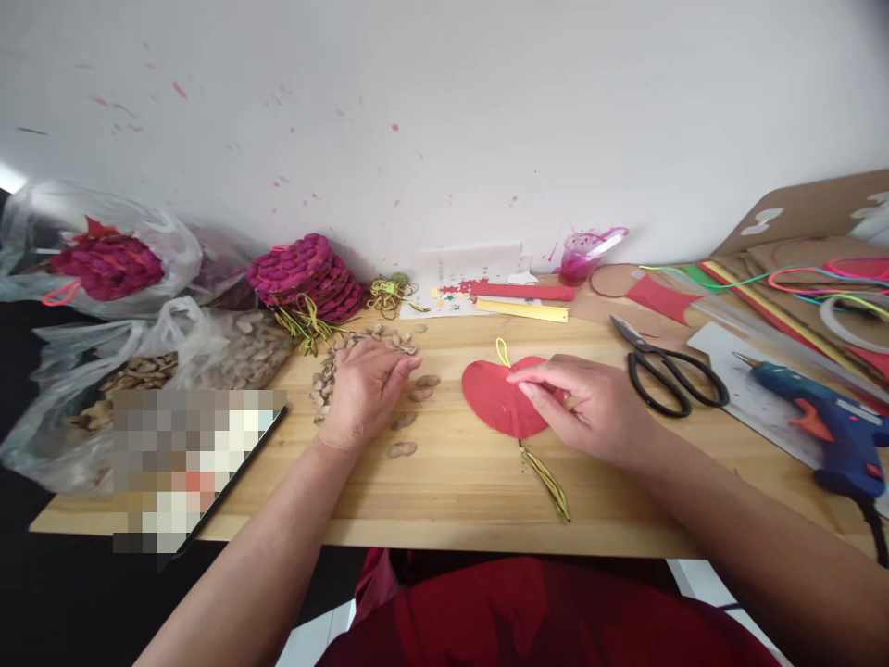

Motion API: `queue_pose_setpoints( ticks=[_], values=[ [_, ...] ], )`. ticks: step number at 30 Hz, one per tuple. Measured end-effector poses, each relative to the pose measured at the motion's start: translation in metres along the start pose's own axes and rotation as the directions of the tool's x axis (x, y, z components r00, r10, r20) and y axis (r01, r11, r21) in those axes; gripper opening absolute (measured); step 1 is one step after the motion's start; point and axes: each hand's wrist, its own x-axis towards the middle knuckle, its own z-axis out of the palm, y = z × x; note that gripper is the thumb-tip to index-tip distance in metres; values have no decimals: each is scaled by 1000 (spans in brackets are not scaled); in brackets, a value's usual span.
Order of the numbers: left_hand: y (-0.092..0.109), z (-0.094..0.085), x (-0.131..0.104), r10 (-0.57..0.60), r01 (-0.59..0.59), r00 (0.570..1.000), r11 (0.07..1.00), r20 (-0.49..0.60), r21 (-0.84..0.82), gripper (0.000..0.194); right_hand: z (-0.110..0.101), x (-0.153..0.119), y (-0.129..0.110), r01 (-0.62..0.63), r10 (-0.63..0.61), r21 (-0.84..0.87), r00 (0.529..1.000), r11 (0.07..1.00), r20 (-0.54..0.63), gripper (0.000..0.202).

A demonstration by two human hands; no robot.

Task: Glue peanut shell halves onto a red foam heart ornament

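Observation:
My left hand (pixel 367 387) is over a loose pile of peanuts (pixel 323 382), its fingers curled down and pressed together. Whatever they hold, if anything, is hidden. To its right, several single peanuts (pixel 403 449) lie in a rough column. A red heart-shaped paper piece (pixel 490 398) rests on the table, with a yellow loop (pixel 503 351) at its top and a green-yellow tassel (pixel 547 484) below. Above the heart's right half, my right hand (pixel 594 403) has thumb and forefinger closed in a pinch. I cannot make out anything between these fingertips.
Black-handled scissors (pixel 670 371) and a blue glue gun (pixel 826 408) lie right. At the back are stacked magenta peanut-covered pieces (pixel 306 273), red and yellow strips (pixel 524 308) and a pink-stained cup (pixel 582 259). Plastic bags (pixel 187 343) and a blurred-out device (pixel 201 468) sit left.

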Motion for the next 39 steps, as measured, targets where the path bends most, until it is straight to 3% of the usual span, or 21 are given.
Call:
queue_pose_setpoints(
  ticks=[5,8,11,14,17,21,26,31,39],
  values=[
    [-5,-1,1,6,-8,999,999,-44,-45,31,-8,2,8,-129,126,-53,990,990,-59,21],
    [-6,-1,0,10,-11,999,999,-47,-38,23,-15,4,14,-204,190,-105,973,973,-132,21],
    [-8,-3,-2,17,-17,1000,1000,-16,-8,33,-24,7,23,-287,245,-215,948,933,-204,22],
    [-9,-3,-2,20,-20,1000,999,-8,-35,33,-40,8,35,-455,385,-336,887,825,-257,29],
    [-9,-1,0,123,-122,992,982,-5,-146,24,-58,3,47,-584,508,-451,811,675,-290,35],
    [-7,3,1,250,-241,968,954,28,-179,18,-73,-14,51,-636,583,-517,760,573,-288,26],
    [-10,7,0,189,-175,977,976,98,-131,15,-74,-38,53,-695,723,-575,648,431,-241,29],
    [-10,7,0,123,-112,988,987,94,-111,13,-67,-49,60,-675,686,-591,679,441,-263,27],
    [-13,7,0,126,-117,990,986,70,-120,13,-58,-46,43,-734,689,-540,639,413,-341,34]
  ],
)
